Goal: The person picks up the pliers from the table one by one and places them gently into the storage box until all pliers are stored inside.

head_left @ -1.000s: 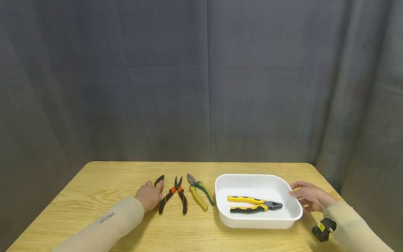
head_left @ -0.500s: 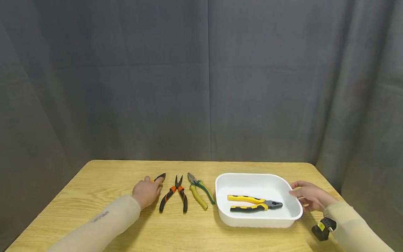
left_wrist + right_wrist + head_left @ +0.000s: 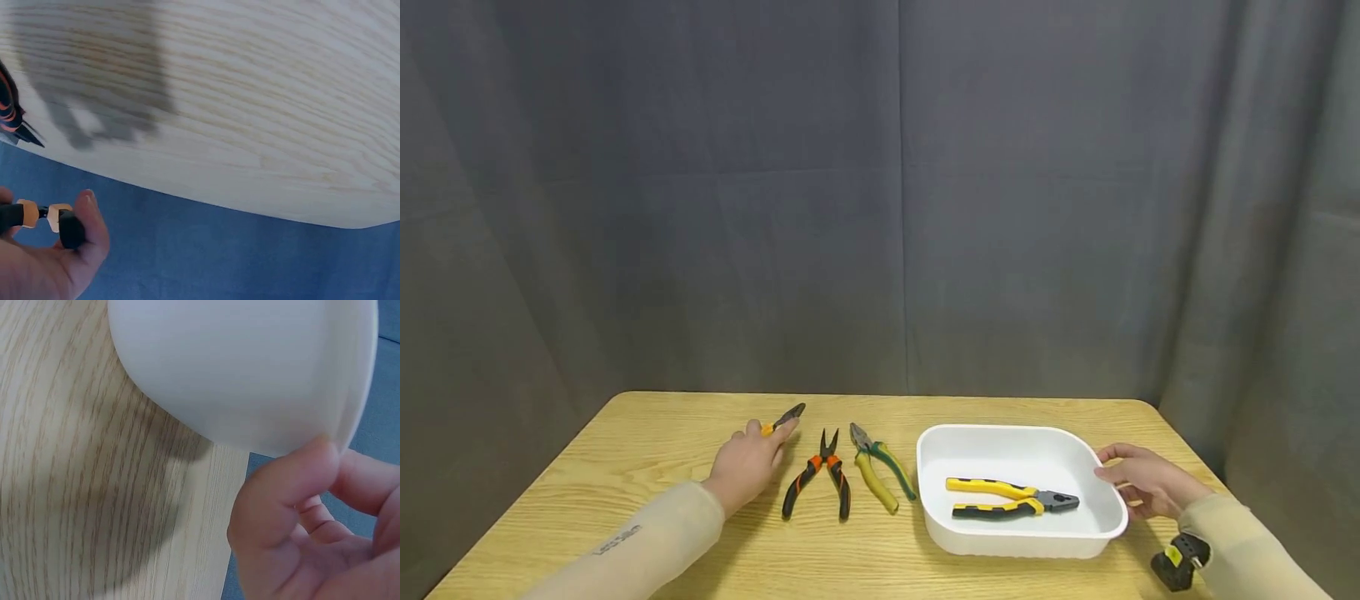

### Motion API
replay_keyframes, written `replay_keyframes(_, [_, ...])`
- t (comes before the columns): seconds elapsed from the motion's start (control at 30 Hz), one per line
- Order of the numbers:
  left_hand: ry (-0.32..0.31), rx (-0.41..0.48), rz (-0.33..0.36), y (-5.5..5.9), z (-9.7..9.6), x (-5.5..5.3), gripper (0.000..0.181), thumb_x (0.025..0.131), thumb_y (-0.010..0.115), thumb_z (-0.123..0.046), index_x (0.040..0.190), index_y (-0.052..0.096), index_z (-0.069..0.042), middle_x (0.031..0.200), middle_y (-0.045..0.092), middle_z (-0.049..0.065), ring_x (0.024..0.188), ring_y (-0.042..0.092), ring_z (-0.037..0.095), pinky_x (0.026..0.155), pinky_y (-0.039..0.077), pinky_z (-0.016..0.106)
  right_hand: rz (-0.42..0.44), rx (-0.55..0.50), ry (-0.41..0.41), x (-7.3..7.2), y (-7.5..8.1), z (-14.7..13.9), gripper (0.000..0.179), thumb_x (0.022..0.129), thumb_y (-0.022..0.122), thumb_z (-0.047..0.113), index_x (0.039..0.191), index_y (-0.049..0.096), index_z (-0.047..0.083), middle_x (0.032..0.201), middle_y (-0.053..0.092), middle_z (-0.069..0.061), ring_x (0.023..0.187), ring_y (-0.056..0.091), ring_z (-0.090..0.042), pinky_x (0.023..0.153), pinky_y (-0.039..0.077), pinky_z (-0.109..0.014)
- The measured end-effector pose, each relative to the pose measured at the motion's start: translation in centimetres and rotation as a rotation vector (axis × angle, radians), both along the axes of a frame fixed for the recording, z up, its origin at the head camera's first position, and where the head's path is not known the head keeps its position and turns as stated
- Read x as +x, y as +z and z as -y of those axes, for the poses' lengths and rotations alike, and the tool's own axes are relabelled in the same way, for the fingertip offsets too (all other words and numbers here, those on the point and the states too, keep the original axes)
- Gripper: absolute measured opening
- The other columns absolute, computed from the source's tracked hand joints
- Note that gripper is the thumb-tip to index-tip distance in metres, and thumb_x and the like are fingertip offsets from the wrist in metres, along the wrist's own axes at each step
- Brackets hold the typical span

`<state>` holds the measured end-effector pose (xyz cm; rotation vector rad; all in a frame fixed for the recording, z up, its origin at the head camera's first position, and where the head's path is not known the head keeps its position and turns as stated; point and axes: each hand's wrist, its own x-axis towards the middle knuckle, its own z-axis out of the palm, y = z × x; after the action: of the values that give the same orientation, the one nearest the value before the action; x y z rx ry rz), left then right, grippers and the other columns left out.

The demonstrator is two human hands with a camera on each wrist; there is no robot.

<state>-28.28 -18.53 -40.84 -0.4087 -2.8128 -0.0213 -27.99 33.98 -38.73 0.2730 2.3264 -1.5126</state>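
My left hand [image 3: 747, 467] grips pliers [image 3: 790, 414] with yellow-orange and black handles, their dark jaws pointing away to the upper right. In the left wrist view the handles [image 3: 72, 231] sit between thumb and fingers, and a shadow falls on the table. Most of the grip is hidden in the head view. With thumb and fingers, my right hand [image 3: 1150, 482] pinches the right end of a white plastic tray [image 3: 1022, 546]. Inside the tray lie yellow and black combination pliers [image 3: 1007, 498]. The right wrist view shows the thumb at the tray's rim [image 3: 359, 394].
Right of my left hand lie long-nose pliers [image 3: 826, 467] with black and orange handles, spread apart. Between them and the tray are pliers [image 3: 876, 467] with yellow and green handles. The wooden table [image 3: 820, 558] ends at a grey curtain [image 3: 790, 208].
The pliers in my left hand have risen, and more of their jaws and handle shows. The left hand has drawn slightly left. My right hand stays at the tray; the head view has shifted slightly.
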Motion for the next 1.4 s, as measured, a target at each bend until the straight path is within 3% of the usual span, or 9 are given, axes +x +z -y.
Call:
replay_keyframes(0.37, [-0.013,0.012,-0.040,1.9,1.1,0.9,0.034,0.100,0.055,-0.021,0.134,0.058,-0.018,0.082,0.050,0.019,0.050,0.042,0.021,0.041,0.038,0.030,-0.013,-0.005,0.014,-0.5,0.1,0.4,0.021,0.097,0.054,0.007,0.114,0.045,-0.003,0.087,0.053,-0.008,0.071,0.054,-0.020,0.062,0.046,-0.031])
replay_keyframes(0.67, [-0.015,-0.031,-0.065,2.3,1.7,1.4,0.033,0.099,0.056,-0.023,0.132,0.059,-0.020,0.084,0.051,0.018,0.051,0.042,0.019,0.040,0.035,0.028,-0.007,-0.008,0.011,-0.4,0.2,0.6,0.022,0.097,0.054,0.007,0.114,0.045,-0.003,0.087,0.053,-0.008,0.072,0.054,-0.021,0.063,0.046,-0.032])
replay_keyframes(0.93, [-0.054,-0.018,-0.106,2.9,0.8,1.9,0.032,0.097,0.060,-0.027,0.129,0.061,-0.021,0.086,0.053,0.018,0.051,0.041,0.018,0.040,0.034,0.027,-0.005,0.010,0.009,-0.1,0.3,0.3,0.023,0.097,0.053,0.007,0.115,0.044,-0.005,0.087,0.052,-0.008,0.072,0.053,-0.021,0.063,0.046,-0.032])
replay_keyframes(1.17, [-0.079,-0.035,-0.099,3.6,0.0,2.6,0.037,0.096,0.060,-0.035,0.132,0.061,-0.023,0.093,0.055,0.021,0.055,0.048,0.021,0.043,0.038,0.029,0.006,0.006,-0.006,0.0,0.5,-0.1,0.024,0.098,0.054,0.008,0.116,0.044,-0.004,0.088,0.053,-0.008,0.071,0.054,-0.020,0.063,0.046,-0.032])
replay_keyframes(1.4, [-0.124,-0.030,-0.163,3.5,-0.2,3.2,0.032,0.095,0.064,-0.027,0.127,0.062,-0.024,0.085,0.053,0.015,0.051,0.042,0.017,0.040,0.034,0.026,0.013,0.008,0.001,0.0,0.5,-0.2,0.025,0.098,0.053,0.008,0.117,0.043,-0.004,0.087,0.053,-0.008,0.071,0.054,-0.020,0.063,0.046,-0.032])
